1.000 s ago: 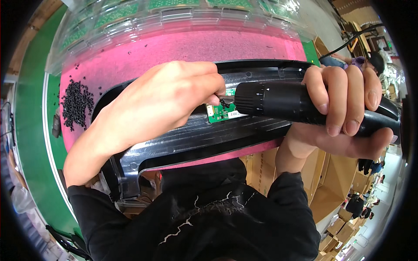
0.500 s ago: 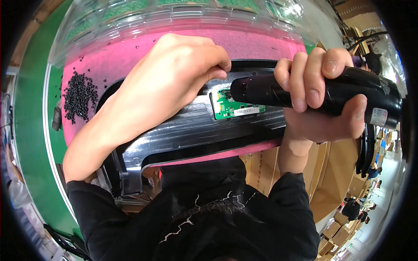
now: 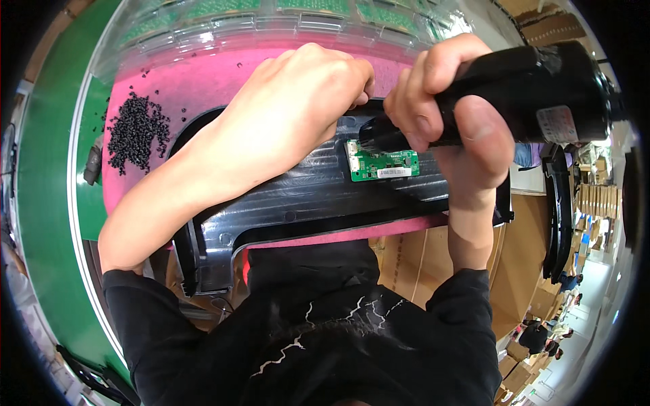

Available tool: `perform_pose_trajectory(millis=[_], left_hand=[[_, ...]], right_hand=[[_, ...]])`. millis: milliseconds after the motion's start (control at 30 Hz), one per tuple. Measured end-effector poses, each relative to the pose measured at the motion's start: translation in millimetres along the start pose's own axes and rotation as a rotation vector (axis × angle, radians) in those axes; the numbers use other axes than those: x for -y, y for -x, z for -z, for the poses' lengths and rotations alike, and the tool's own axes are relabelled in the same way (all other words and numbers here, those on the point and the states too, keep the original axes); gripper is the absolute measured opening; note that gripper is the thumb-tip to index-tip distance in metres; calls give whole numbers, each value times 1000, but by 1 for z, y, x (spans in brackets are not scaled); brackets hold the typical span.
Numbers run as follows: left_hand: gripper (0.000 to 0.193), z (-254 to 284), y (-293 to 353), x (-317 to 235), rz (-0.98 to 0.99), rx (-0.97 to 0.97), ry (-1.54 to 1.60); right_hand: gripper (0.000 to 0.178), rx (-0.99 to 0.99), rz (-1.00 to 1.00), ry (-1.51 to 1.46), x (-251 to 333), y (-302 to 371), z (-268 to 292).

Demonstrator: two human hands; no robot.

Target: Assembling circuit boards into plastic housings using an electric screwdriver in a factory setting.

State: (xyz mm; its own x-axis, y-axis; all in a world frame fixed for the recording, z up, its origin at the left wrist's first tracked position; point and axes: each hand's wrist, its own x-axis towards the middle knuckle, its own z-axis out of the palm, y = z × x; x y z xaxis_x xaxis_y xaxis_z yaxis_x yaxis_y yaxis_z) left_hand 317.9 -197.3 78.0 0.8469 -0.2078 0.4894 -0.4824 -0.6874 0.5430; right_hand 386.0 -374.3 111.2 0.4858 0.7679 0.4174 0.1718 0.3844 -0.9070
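A black electric screwdriver [image 3: 525, 91] is gripped by my right hand [image 3: 447, 101], its fingers wrapped round the body. Its nose points left and down over the upper-left part of a green circuit board [image 3: 386, 162]. Where the bit meets the board is hidden. The board has a white label strip along its near edge and lies on a curved, glossy black plastic housing [image 3: 291, 196]. Above the housing's far side, my left hand [image 3: 321, 88] is closed, thumb and fingers drawn together near the screwdriver nose. Whatever they may hold is hidden.
A pile of small black screws [image 3: 137, 132] lies on the pink mat [image 3: 217, 78] at the left. Clear plastic trays [image 3: 271, 24] line the far side. Cardboard boxes [image 3: 420, 260] stand below the near edge. More black housings [image 3: 558, 216] are at the right.
My right hand has shifted left and up along with the screwdriver, whose rear end now sits higher. The left hand has shifted slightly right and stays closed. The whole view has shifted a little.
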Motion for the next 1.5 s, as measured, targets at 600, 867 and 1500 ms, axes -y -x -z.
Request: perform_pose_trajectory(millis=[600, 867, 1500], left_hand=[[18, -5, -2, 2, -183, 209, -20], [19, -8, -5, 1, -134, 202, 153], [28, -5, -8, -5, 109, 112, 74]], right_hand=[[38, -97, 340, -431, 23, 29, 35], [34, -179, 355, -493, 27, 34, 32], [40, 33, 19, -143, 20, 33, -2]])
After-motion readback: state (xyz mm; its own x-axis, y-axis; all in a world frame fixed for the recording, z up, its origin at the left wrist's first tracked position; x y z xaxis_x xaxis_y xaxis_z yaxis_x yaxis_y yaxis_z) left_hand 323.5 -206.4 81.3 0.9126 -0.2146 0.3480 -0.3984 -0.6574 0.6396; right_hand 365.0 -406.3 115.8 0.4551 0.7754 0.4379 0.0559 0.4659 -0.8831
